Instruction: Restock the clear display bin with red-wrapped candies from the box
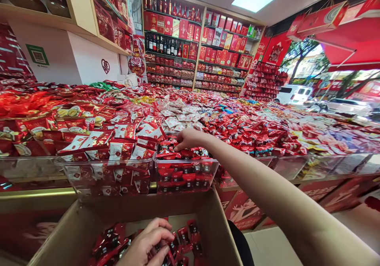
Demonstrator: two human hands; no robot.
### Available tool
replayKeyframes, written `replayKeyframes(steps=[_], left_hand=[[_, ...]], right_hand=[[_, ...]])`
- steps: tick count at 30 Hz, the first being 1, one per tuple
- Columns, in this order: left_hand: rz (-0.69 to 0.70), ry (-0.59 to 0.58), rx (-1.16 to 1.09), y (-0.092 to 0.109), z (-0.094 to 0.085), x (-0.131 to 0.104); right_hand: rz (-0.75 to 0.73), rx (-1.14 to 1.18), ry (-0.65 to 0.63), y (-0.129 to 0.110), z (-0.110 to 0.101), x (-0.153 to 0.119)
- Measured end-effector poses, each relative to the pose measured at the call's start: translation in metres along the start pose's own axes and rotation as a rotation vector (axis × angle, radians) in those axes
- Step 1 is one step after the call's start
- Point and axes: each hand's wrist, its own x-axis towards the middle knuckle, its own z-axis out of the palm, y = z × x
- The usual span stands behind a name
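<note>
My right hand [188, 139] reaches over a clear plastic bin [186, 164] of small red and black candy packets, its bent fingertips touching the packets on top. Whatever is between those fingers is too small to make out. Below, my left hand [151, 244] is inside an open cardboard box [208, 214], its fingers curved and apart over loose dark red packets [184, 236]. Part of the packets under its palm is hidden.
Beside the bin stands another clear bin [107, 167] of red and white packets. Wrapped sweets [243, 127] cover the wide counter behind. Shelves [172, 40] hold bottles and red boxes. Outside on the right, a white van [293, 94] is parked.
</note>
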Motion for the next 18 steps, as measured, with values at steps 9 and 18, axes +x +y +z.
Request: replayKeyframes(steps=[9,18], left_hand=[[-0.026,-0.022,-0.027,0.004,-0.004,0.002],[-0.033,-0.030,-0.038,0.002,-0.003,-0.001]], right_hand=[[-0.049,0.071,-0.022,-0.007,-0.009,-0.005],[-0.044,0.018,0.210,-0.018,-0.041,-0.040]])
